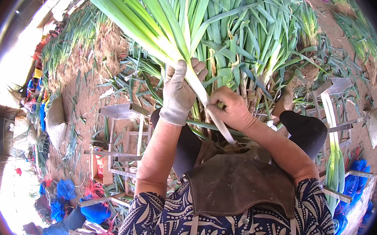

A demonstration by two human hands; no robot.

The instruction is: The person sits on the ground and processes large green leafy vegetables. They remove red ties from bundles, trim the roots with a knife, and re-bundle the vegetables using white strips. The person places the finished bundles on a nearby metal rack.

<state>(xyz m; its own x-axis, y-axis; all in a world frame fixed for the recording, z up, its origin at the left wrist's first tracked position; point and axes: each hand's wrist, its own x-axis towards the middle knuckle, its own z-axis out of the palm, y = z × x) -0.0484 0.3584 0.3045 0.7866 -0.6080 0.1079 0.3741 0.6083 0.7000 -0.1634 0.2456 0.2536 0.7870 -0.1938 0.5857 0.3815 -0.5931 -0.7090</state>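
A large scallion (201,89) slants across in front of me, its green leaves fanned toward the top and its white root end pointing down at my lap. My left hand (180,91), in a pale work glove, is wrapped around the stalk just below the leaves. Bare, my right hand (232,107) pinches the white stem lower down with thumb and fingers; whether it holds a loose outer layer cannot be told. The root end lies close to the brown apron (242,182) on my lap. Beyond my hands is a thick pile of scallions (247,25).
Metal frame racks stand at my left (117,112) and right (338,85). Peeled scallions (334,150) lie across the right rack. More rooted scallions (72,56) line the soil floor. A filled sack (56,121), a cardboard box (101,166) and blue bundles (95,210) sit leftward.
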